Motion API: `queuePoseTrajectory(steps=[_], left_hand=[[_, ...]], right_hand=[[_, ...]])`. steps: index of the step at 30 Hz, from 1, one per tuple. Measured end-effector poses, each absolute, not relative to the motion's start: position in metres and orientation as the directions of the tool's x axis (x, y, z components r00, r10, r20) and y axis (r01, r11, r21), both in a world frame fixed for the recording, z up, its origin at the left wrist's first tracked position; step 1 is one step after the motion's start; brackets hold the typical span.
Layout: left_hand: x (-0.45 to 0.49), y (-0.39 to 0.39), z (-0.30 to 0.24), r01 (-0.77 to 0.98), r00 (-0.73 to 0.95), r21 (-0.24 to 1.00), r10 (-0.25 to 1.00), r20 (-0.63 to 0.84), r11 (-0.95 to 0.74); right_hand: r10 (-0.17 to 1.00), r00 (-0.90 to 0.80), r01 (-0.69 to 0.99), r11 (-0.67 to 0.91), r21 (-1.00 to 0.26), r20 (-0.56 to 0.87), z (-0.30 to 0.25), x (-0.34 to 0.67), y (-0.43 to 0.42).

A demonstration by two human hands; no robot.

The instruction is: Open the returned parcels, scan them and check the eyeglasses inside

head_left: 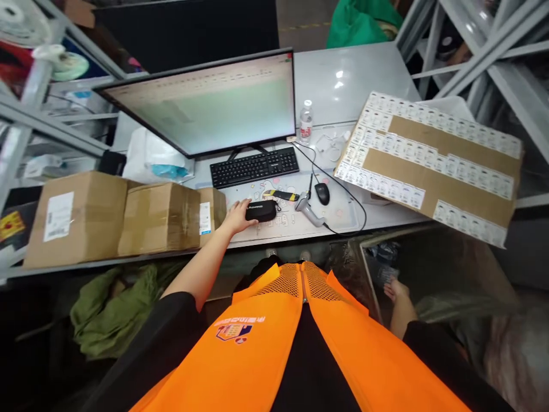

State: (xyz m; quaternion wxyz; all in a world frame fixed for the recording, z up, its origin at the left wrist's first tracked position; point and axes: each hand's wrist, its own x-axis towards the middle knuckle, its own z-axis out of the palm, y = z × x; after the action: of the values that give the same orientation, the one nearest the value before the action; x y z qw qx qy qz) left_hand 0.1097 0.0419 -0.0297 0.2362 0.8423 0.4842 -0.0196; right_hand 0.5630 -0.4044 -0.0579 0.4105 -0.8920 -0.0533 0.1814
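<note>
My left hand (238,216) reaches out over the desk and its fingers rest on the left end of a small black pouch (261,210) lying in front of the keyboard (254,166). The fingers curl against the pouch; a full grip is not clear. My right hand (397,290) hangs low at my right side, below the desk edge, next to a cardboard bin (429,269); its fingers are blurred. A grey barcode scanner (309,212) lies just right of the pouch.
Three cardboard boxes (158,217) stand on the desk at the left. A monitor (206,106), a water bottle (306,121), a black mouse (322,193) and a cardboard sheet covered in label strips (433,163) are also on the desk (347,80). Metal shelving flanks both sides.
</note>
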Motion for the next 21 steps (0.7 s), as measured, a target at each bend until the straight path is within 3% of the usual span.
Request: queuePoseTrajectory(steps=[3, 7, 10, 13, 17, 21], left_hand=[[0.104, 0.033, -0.038, 0.841, 0.513, 0.364, 0.802, -0.307, -0.399], [0.103, 0.03, -0.043, 0.855, 0.493, 0.339, 0.819, -0.294, -0.393], [0.103, 0.038, -0.048, 0.857, 0.496, 0.329, 0.81, -0.315, -0.397], [0.103, 0.05, -0.054, 0.832, 0.533, 0.366, 0.782, -0.323, -0.416], [0.095, 0.051, -0.055, 0.788, 0.519, 0.545, 0.785, -0.339, -0.286], [0.077, 0.032, -0.044, 0.574, 0.543, 0.799, 0.813, -0.211, -0.176]], right_hand=[[0.242, 0.882, -0.125, -0.708, -0.695, -0.405, -0.076, 0.562, -0.369], [0.258, 0.893, -0.082, -0.712, -0.698, -0.368, -0.072, 0.561, -0.309], [0.446, 0.858, 0.083, -0.613, -0.786, -0.257, -0.049, 0.535, -0.25], [0.687, 0.706, 0.215, -0.439, -0.873, -0.172, -0.028, 0.482, -0.184], [0.864, 0.459, 0.272, -0.357, -0.894, -0.206, -0.022, 0.397, -0.106], [0.942, 0.299, 0.333, -0.256, -0.908, -0.155, -0.025, 0.334, -0.051]])
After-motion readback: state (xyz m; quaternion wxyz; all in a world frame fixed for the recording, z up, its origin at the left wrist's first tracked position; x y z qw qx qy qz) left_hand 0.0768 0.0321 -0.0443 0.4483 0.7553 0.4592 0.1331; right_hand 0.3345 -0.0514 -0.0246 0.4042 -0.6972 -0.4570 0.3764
